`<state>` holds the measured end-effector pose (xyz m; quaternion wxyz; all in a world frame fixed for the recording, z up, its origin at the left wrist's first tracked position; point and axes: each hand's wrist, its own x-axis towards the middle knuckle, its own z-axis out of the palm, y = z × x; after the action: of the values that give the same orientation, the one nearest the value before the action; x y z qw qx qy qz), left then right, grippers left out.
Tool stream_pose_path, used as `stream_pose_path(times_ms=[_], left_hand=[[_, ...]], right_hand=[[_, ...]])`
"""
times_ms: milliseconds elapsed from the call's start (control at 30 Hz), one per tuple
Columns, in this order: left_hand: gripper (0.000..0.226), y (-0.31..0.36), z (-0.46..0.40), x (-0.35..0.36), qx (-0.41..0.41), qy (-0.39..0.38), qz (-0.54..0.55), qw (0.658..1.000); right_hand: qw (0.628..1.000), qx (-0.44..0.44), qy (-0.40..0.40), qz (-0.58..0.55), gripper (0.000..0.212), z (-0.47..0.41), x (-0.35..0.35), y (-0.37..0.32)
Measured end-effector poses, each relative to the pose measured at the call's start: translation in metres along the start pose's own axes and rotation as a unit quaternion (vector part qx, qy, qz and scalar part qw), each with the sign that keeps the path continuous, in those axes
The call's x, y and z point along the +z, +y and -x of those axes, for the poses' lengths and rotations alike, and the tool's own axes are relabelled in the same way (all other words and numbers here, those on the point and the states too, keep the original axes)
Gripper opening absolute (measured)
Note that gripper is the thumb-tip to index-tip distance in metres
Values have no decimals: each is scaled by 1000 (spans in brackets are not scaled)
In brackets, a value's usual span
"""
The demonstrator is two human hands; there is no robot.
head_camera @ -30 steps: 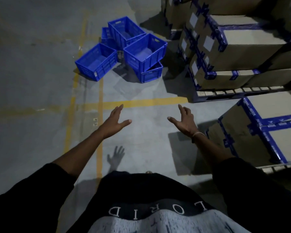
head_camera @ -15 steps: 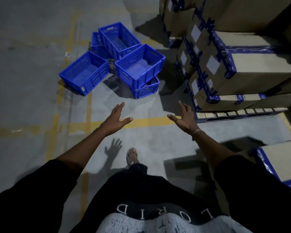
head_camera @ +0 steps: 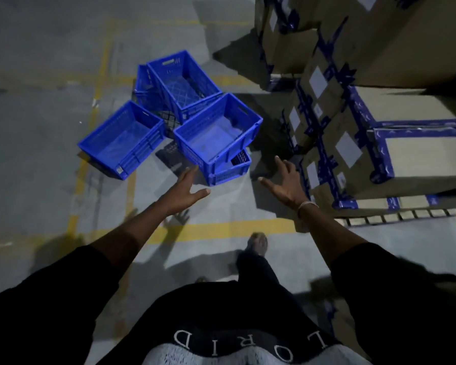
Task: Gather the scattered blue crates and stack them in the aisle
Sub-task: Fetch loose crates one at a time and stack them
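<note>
— So, from the head camera, where do the crates lie?

— On the grey floor [head_camera: 32, 143], in a loose cluster just beyond the hands. Nearest is a blue crate [head_camera: 216, 133] sitting askew on top of a lower crate [head_camera: 232, 169], whose corner pokes out underneath. To the left lies a single crate [head_camera: 124, 140], upright and open. Farther off is a far crate [head_camera: 184, 85], tilted, with another crate [head_camera: 142, 85] pressed against its left side.

— And the hands?

— Both bare, both empty. The left hand [head_camera: 184, 192] reaches forward with fingers spread and thumb out; its fingertips [head_camera: 192, 169] are just beside the near-left corner of the stacked pair, whether touching I cannot tell. The right hand [head_camera: 284, 184] is spread wide too, to the right of that pair and apart from it, with a thin bracelet [head_camera: 307, 205] at the wrist.

— What else is around?

— Yellow floor lines [head_camera: 216, 227] cross beneath the arms. To the right, cardboard boxes [head_camera: 419, 154] with blue tape are stacked on a pallet [head_camera: 395, 214]. One foot [head_camera: 257, 245] steps forward between the arms, near the yellow line.
</note>
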<state>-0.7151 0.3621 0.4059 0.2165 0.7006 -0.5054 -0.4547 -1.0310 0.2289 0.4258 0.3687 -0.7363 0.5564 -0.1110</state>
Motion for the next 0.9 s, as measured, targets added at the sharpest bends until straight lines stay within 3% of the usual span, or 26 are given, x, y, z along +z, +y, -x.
stream_pose_path(times_ms=[400,533,733,900], left_hand=[[92,35,-185,-33,-75,69,33,994],[89,44,-230,-39,-110,103,24,988],[87,35,-290,-47,-157,137,42,977],[85,12,-353,-48,-184,171,57,966]], right_hand=[[992,-57,-84,71,92,-277,-60,12],[983,-80,-124,105,100,-348,-73,6],[971,-95,-155,152,99,-440,-64,6],[964,-92,-161,192,113,-517,-38,19]])
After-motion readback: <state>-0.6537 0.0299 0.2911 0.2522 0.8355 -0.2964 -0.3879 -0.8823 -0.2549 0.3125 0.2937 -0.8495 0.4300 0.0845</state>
